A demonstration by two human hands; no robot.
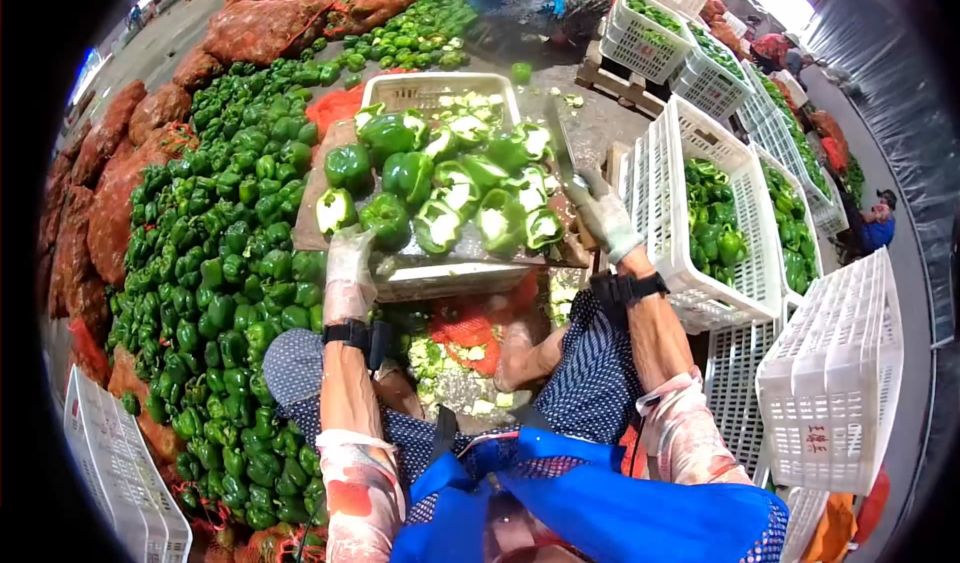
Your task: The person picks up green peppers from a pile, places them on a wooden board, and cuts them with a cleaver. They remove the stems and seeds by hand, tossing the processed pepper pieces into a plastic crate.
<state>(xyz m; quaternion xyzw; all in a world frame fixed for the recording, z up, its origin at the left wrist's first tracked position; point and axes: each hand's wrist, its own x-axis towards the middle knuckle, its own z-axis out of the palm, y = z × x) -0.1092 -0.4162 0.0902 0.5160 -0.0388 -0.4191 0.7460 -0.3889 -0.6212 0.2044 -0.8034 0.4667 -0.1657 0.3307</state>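
A knife [560, 143] points up and away from me, its handle in my gloved right hand [604, 213] at the right edge of the board. My gloved left hand [350, 255] is at the board's near left corner, its fingers closed against a whole green bell pepper [386, 220]; the fingertips are partly hidden. Just beyond those fingers sits a cut pepper [335, 210] with its pale inside showing. Whole and cut-open peppers [440, 225] cover the board [312, 201], which rests on a white crate [440, 281].
Heaped green peppers [230, 313] spread along my left, backed by full red mesh sacks [140, 203]. White crates of peppers [650, 193] line my right, beside a tilted crate [830, 383]. Pepper scraps [435, 373] lie by my feet. Other people [880, 225] are farther off.
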